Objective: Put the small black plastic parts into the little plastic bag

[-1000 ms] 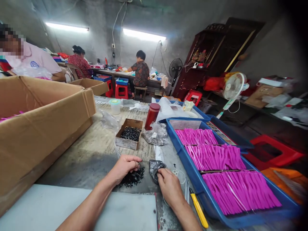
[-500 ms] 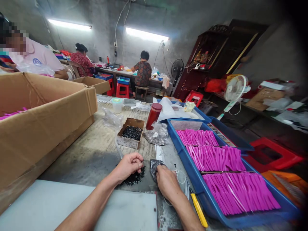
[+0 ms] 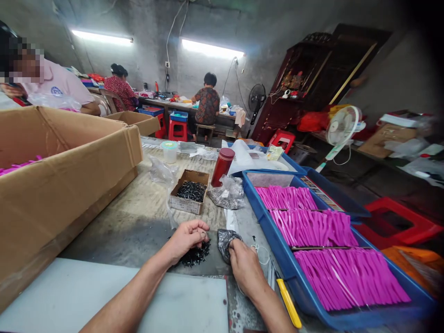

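My left hand (image 3: 189,238) is closed, thumb and fingers curled together above a pile of small black parts (image 3: 194,255) on the table. Whatever those fingers pinch is too small to make out. To its right, my right hand (image 3: 245,262) has its fingers closed at the mouth of a small dark plastic bag (image 3: 225,241); the fingertips are partly hidden there. Beyond the hands stands an open cardboard box (image 3: 186,205) with similar black pieces inside. Beside that box lies a clear bag of small metallic parts (image 3: 227,193).
A blue tray (image 3: 258,210) of bundled magenta strips (image 3: 315,226) stands on the right, a yellow-handled tool (image 3: 288,303) along its near side. A large cardboard carton (image 3: 69,185) fills the left. A red canister (image 3: 222,167) stands farther back. A white board (image 3: 166,300) lies in front. Several people sit beyond.
My right hand has shifted slightly right and down at the bag's mouth, and more of the bag shows. My left hand stays closed above the black parts.
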`<state>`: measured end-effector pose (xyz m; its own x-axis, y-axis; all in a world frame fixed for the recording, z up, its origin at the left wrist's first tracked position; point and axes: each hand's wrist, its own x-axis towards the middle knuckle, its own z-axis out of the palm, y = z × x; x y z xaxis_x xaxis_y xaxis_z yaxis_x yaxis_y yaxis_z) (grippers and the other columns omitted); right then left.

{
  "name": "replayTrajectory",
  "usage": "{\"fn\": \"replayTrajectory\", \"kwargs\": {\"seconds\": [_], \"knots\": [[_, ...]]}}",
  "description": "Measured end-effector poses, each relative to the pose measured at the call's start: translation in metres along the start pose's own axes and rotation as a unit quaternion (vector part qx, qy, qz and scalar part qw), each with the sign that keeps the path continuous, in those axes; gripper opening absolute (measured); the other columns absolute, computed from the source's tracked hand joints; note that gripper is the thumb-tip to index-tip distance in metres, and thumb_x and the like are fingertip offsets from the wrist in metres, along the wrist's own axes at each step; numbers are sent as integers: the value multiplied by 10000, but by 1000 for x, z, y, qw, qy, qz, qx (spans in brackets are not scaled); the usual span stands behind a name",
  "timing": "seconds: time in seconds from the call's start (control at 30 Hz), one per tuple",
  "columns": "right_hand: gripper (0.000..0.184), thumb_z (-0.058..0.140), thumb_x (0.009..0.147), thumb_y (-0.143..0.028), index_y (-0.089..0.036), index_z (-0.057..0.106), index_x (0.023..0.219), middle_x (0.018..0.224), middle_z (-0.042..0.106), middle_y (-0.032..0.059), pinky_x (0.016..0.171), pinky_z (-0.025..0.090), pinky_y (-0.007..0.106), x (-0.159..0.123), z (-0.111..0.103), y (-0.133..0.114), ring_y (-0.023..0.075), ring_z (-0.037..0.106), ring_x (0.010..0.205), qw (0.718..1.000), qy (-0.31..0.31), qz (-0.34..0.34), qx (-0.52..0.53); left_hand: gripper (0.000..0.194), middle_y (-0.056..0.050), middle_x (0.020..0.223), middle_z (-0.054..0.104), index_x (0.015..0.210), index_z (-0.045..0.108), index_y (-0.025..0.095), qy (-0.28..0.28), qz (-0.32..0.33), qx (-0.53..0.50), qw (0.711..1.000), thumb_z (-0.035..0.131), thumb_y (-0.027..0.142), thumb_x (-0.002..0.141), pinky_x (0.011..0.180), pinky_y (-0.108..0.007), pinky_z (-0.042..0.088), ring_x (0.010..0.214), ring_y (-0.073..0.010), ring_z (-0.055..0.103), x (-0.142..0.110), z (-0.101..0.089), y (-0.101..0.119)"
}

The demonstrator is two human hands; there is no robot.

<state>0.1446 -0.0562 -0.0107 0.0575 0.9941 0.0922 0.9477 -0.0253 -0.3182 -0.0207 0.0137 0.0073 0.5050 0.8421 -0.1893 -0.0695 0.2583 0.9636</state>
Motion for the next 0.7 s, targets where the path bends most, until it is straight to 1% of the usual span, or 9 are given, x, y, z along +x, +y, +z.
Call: {"fn": "replayTrajectory", "kwargs": {"seconds": [0.13,0.23,0.33,0.4,0.57,0.63,0.7], "knots": [[248,347,734,-68,-175,563,792,738,633,38,640,369,262,-3,2,3,166,564,720,997,45,-28,60,242,-3,605,598,768,547,108,1,-24,-2,1000,612,226,568,386,-142,254,411,-38,445,0,1,-2],[259,361,727,-78,-174,580,826,758,628,43,650,389,269,-5,2,5,172,563,743,994,66,-40,83,233,-17,628,610,738,533,112,-2,-35,1,999,618,245,566,372,-137,231,398,-36,449,2,2,-5],[262,357,735,-91,-164,588,834,749,619,54,645,407,278,-7,1,6,179,560,733,991,78,-48,99,220,-13,609,603,713,522,118,-12,-34,6,999,606,276,585,364,-136,206,389,-39,443,2,3,-7],[260,352,744,-102,-164,590,828,735,615,54,637,416,281,-9,0,6,180,559,721,988,88,-51,114,208,-11,600,594,694,534,115,-15,-31,17,999,600,287,598,373,-141,216,398,-43,437,1,3,-7],[240,376,753,-141,-185,595,840,769,622,50,658,424,283,-13,-4,4,178,562,741,975,128,-36,180,195,29,512,513,640,594,99,-14,1,65,998,626,284,588,458,-166,283,447,-52,398,-1,3,-6],[222,399,747,-154,-191,598,837,788,627,49,676,424,286,-15,-4,2,180,561,757,965,129,-21,226,204,38,495,482,635,598,100,-14,13,72,997,628,297,591,467,-169,278,459,-59,383,-1,3,-7],[193,434,735,-176,-193,595,840,807,631,48,692,425,289,-16,-4,-1,183,562,766,947,125,9,295,215,42,499,461,631,596,104,-17,16,73,997,619,316,603,455,-167,257,457,-57,355,-2,5,-7]]}}
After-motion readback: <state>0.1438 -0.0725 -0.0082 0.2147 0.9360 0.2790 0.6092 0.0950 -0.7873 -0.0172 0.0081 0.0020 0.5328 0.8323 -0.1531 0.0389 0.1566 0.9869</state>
